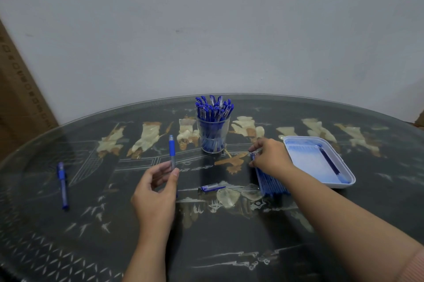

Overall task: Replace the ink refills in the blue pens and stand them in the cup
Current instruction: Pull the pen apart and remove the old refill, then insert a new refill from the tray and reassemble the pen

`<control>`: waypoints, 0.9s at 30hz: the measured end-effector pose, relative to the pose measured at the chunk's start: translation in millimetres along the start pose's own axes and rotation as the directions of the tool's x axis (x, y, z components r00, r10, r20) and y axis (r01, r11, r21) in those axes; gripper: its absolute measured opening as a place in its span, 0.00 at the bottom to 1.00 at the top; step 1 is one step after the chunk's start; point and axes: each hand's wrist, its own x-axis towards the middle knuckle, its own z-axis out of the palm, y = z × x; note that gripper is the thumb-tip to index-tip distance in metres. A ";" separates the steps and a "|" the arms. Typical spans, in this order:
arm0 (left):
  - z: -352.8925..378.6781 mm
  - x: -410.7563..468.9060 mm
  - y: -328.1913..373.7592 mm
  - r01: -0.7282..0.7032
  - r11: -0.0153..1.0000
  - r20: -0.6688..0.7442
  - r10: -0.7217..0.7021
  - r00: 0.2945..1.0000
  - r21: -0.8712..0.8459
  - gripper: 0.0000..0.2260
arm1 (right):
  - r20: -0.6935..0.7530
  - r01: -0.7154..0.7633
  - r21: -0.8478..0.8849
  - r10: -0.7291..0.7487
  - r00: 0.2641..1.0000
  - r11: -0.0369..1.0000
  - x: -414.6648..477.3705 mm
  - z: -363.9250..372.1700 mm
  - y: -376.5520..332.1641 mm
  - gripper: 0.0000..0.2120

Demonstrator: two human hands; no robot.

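The left hand (156,192) pinches the lower, clear end of a blue-gripped pen barrel (172,152) between thumb and fingertips (175,172), holding it upright with the grip end up. The right hand (269,159) lies palm-down at about two o'clock from the left, its curled fingers (254,149) closed down on the far ends of a row of slim blue ink refills (271,184) lying flat on the table; whether it has actually pinched one I cannot tell.

Counted out: one barrel in hand, one whole blue pen (63,186) lying alone far off at nine o'clock, and one small blue pen cap with a dark tip piece (211,188) lying between the two hands. The refills in the row overlap too much to count. One clear plastic cup (213,136) stands at twelve o'clock, crammed with upright blue pens — too many and too bunched to number. One white rectangular tray (344,169) sits at three o'clock, just beside the right hand, with a dark blue stick lying in it.

The dark glass-topped table with pale inlaid figures (91,235) has open surface between the hands and wide bare room toward six o'clock; its curved far edge runs just behind the cup — close to a grey wall (206,29).
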 end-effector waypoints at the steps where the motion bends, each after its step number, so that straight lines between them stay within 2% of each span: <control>1: 0.3 -0.3 0.2 -0.001 1.000 0.002 0.001 1.000 0.002 0.10 | -0.006 0.007 0.002 -0.007 1.000 1.000 -0.4 0.1 0.2 0.14; 12: -0.4 -1.0 2.0 0.014 1.000 0.005 -0.014 1.000 0.012 0.10 | -0.024 0.031 0.027 -0.030 0.999 0.999 0.4 7.2 -1.3 0.16; 27: 0.4 -2.6 4.1 -0.002 0.998 0.034 0.000 0.999 0.065 0.10 | -0.088 0.041 0.029 -0.039 0.995 0.999 -2.2 11.6 2.2 0.09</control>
